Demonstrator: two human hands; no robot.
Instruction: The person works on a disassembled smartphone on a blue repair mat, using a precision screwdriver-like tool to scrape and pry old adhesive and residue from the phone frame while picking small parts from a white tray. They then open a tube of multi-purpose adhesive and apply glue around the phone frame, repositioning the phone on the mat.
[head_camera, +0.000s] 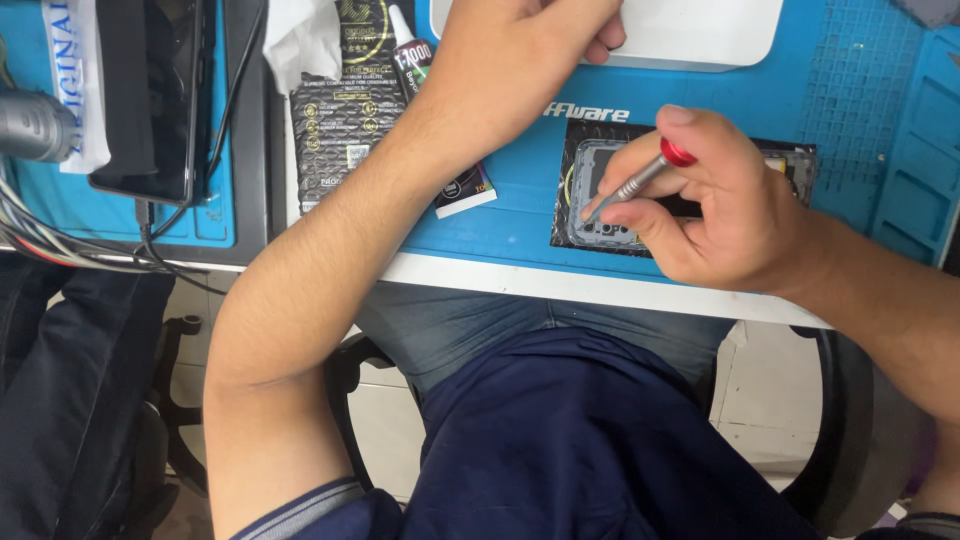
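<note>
Our right hand (700, 205) grips a screwdriver (640, 180) over the opened phone (600, 175); our left hand (530, 40) seems loosely curled, empty.

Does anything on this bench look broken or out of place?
Nothing looks damaged. The opened phone lies flat on the blue mat, and the right hand holds a screwdriver to it.
</note>
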